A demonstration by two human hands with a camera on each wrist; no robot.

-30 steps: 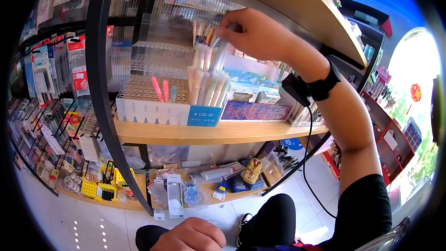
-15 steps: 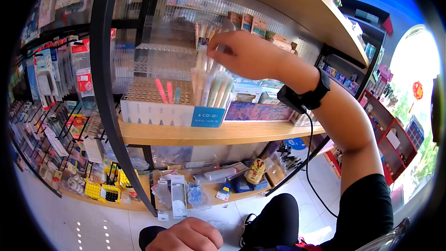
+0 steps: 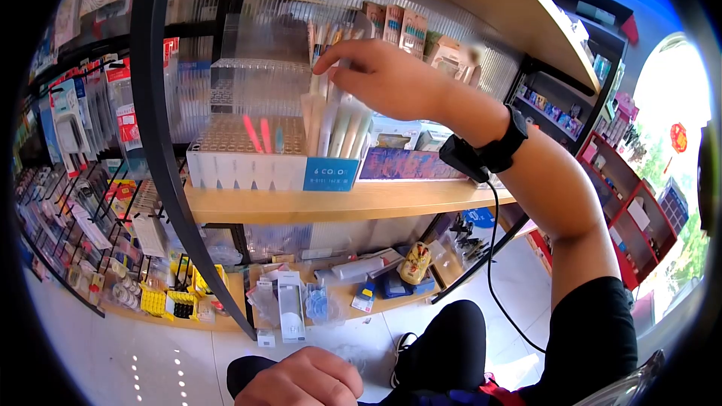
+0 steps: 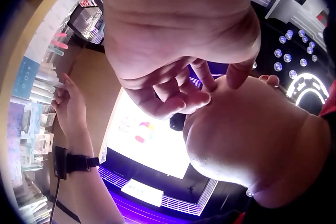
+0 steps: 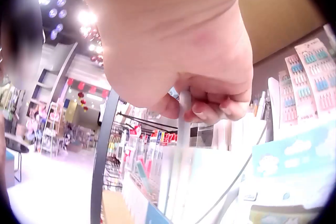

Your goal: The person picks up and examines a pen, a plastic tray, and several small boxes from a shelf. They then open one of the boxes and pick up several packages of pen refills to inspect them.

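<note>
In the head view my right hand is over the right end of a stepped pen display box, among upright pale-barrelled pens. Seen from the right wrist, its thumb and fingers pinch the upper end of a whitish pen, which points down toward the box; its lower end is blurred among the others. Two pink pens and a teal one stand further left in the perforated rack. My left hand hangs low near my lap, fingers loosely curled with nothing in them.
A wooden shelf bears the box, with a black metal post at its left. Boxed goods sit to the right. Another board overhangs above. Packets and a yellow pouch lie on the lower shelf. A cable trails from the right wrist.
My right hand has come down and a little left with the pen, from above the pens to close over them. My left hand has stayed low near my lap.
</note>
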